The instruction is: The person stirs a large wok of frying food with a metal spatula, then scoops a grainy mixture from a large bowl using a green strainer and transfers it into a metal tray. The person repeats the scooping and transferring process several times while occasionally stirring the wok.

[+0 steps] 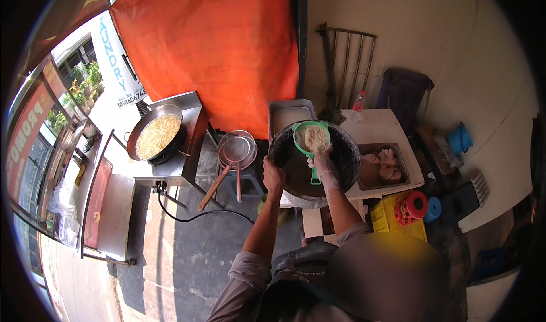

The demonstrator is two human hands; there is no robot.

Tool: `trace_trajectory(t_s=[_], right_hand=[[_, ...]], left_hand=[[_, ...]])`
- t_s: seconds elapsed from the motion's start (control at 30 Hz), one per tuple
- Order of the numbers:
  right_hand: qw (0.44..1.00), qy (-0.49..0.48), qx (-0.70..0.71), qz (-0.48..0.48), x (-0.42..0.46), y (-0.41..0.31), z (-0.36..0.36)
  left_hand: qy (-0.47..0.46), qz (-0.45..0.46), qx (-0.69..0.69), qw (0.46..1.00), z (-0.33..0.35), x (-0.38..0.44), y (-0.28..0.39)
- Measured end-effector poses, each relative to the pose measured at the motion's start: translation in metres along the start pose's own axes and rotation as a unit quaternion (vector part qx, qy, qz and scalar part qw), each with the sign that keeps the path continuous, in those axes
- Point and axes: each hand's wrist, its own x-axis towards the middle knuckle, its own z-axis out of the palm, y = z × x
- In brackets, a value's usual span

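My right hand [323,164], in a floury clear glove, grips a green plastic strainer [299,141] by its handle. Pale, crumbly floury bits [317,139] lie in the strainer, which is held over a large dark round basin [356,151] dusted with flour. With its fingers at the basin's left rim, my left hand [274,176] holds that edge. Right of the basin, a metal tray [405,181] contains raw chicken pieces [388,168]. Behind the basin is a rectangular metal pan [292,104] with a pale content.
A wok [133,136] of bubbling oil with frying food stands on a metal stove [192,130] at left. Two wire strainers [237,149] rest on a stool [243,187]. A plastic bottle [358,102] stands on the table; a yellow crate [384,217] is at right, an orange tarp [213,44] behind.
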Motion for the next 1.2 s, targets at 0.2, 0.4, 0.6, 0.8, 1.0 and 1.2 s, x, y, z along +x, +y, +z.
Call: trace_trajectory(t_s=[0.2, 0.4, 0.6, 0.8, 1.0, 1.2], right_hand=[[0.996, -0.025, -0.090, -0.010, -0.006, -0.001, 0.002], [0.996, -0.002, -0.090, -0.018, -0.010, -0.013, -0.001], [0.986, -0.031, -0.161, -0.042, -0.009, -0.006, 0.005], [0.987, 0.030, -0.150, -0.055, 0.005, -0.004, -0.019], [0.987, -0.013, -0.160, -0.031, -0.014, -0.015, -0.002], [0.987, 0.026, -0.153, -0.048, -0.008, -0.013, 0.006]], left_hand=[[0.032, 0.021, 0.013, 0.999, 0.001, 0.003, -0.019], [0.023, 0.015, 0.019, 0.999, 0.003, 0.002, -0.011], [0.032, 0.017, 0.004, 0.999, 0.000, 0.005, -0.019], [0.000, -0.008, -0.006, 1.000, 0.002, 0.001, 0.002], [0.040, 0.030, 0.014, 0.999, 0.003, 0.004, -0.016], [0.049, 0.014, -0.001, 0.999, -0.001, 0.005, -0.018]])
